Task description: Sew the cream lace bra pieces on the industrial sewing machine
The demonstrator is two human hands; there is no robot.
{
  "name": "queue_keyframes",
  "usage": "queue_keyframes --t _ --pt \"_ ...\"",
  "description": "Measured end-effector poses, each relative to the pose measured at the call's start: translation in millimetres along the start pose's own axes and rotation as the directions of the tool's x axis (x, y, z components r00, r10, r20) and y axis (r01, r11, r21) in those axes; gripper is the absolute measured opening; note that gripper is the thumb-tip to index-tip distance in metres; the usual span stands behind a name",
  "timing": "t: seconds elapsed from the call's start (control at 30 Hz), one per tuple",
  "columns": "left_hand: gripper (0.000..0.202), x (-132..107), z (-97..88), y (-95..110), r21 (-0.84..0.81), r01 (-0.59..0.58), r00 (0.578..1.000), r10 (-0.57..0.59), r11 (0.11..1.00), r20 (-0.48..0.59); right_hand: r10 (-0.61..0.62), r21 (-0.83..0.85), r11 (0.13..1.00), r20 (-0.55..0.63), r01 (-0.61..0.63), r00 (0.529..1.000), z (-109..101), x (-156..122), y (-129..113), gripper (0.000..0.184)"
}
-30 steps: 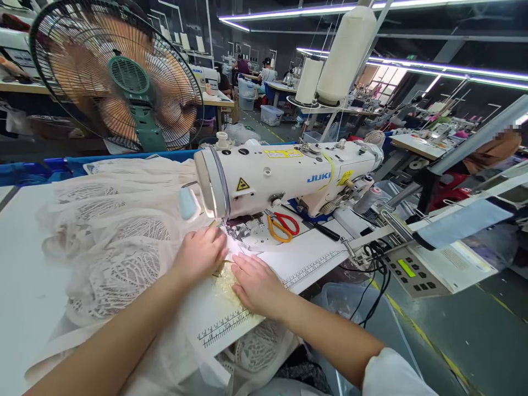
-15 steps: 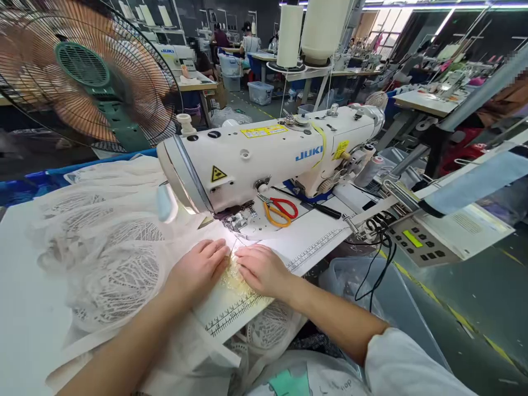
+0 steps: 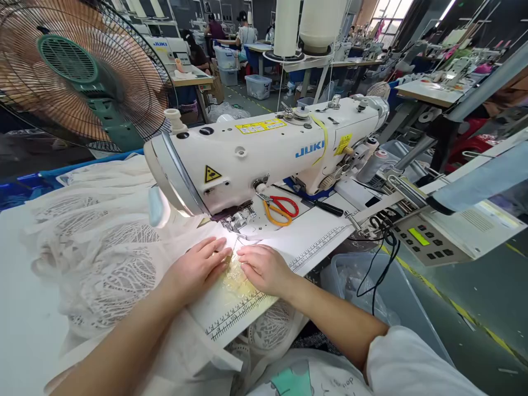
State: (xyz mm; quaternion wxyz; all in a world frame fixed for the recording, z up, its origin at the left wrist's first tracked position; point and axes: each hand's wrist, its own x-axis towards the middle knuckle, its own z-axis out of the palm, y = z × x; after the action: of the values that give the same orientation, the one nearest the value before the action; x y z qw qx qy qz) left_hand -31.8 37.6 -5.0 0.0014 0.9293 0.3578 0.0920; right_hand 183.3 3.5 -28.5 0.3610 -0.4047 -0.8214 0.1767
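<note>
My left hand (image 3: 198,268) lies flat, fingers stretched out, on cream lace fabric (image 3: 103,258) just in front of the needle area. My right hand (image 3: 264,268) rests beside it, fingers extended and pressing a small yellowish lace piece (image 3: 236,285) onto the white table. The fingertips of both hands nearly meet below the presser foot (image 3: 238,221) of the white JUKI sewing machine (image 3: 268,157).
Red and orange scissors (image 3: 280,209) lie on the machine bed. A green standing fan (image 3: 78,77) is at back left. A control panel (image 3: 421,239) sits at right, thread cones (image 3: 305,22) behind. A grey bin (image 3: 371,286) stands below the table edge. Other people work far back.
The view has tilted down and closer to the machine. Both hands stay on the fabric, having slid slightly toward the presser foot.
</note>
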Motion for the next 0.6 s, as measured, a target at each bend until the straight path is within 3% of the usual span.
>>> queue_keyframes --t 0.3,0.6 --pt "0.049 8.9 -9.3 -19.2 -0.014 0.021 0.998 -0.020 1.000 0.068 0.003 0.063 0.998 -0.041 -0.001 0.999 2.8 1.6 3.3 0.019" --pt "0.051 14.7 -13.1 -38.8 0.076 0.037 0.998 -0.042 0.996 0.055 0.036 0.117 0.993 -0.062 -0.029 0.997 0.6 3.1 0.6 0.020"
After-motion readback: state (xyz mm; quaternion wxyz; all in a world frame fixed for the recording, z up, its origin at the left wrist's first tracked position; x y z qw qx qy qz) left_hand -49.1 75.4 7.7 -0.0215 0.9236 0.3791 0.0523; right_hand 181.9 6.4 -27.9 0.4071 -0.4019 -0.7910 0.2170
